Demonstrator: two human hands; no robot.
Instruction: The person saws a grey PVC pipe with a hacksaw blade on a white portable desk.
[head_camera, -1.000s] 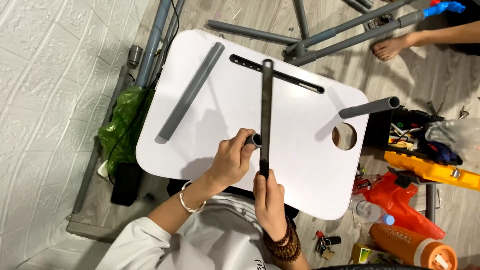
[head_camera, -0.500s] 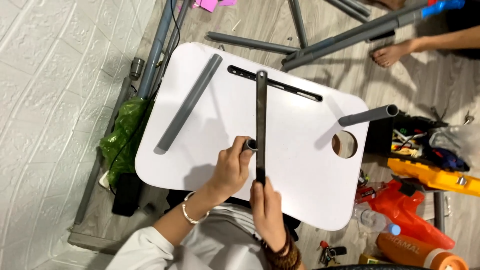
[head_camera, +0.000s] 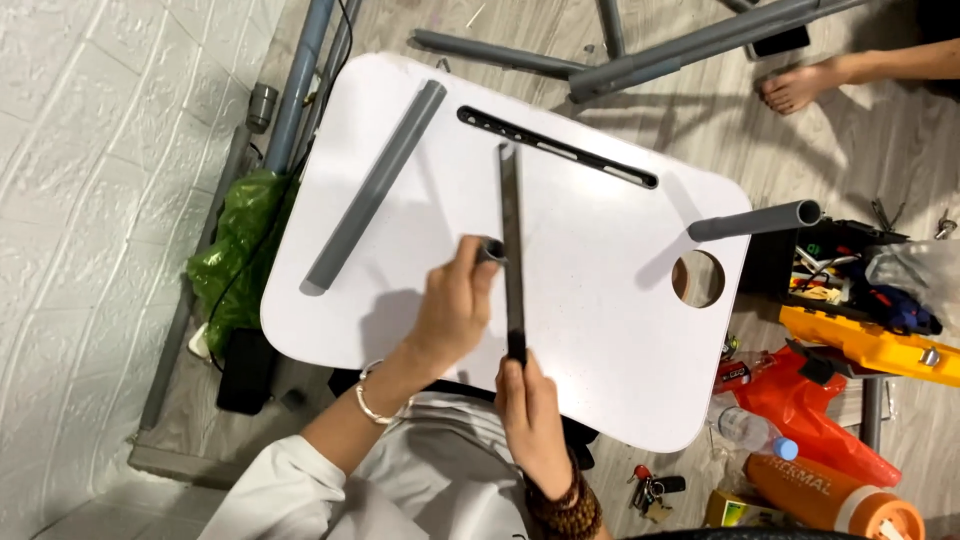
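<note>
White and rounded, the table top (head_camera: 610, 300) lay face down across the person's lap. One grey leg (head_camera: 755, 220) already stood fixed beside the round hole; another grey tube (head_camera: 375, 185) lay loose on the board, not yet mounted. The left hand (head_camera: 450, 310) was wrapped around a short tube (head_camera: 492, 250), while the right hand (head_camera: 530, 420) gripped a dark flat bar (head_camera: 512, 250) laid beside it.

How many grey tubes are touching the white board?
3 show: one long tube lying at the board's left, one standing by the round hole, one short tube gripped in the left hand. Hands may hide more.
</note>
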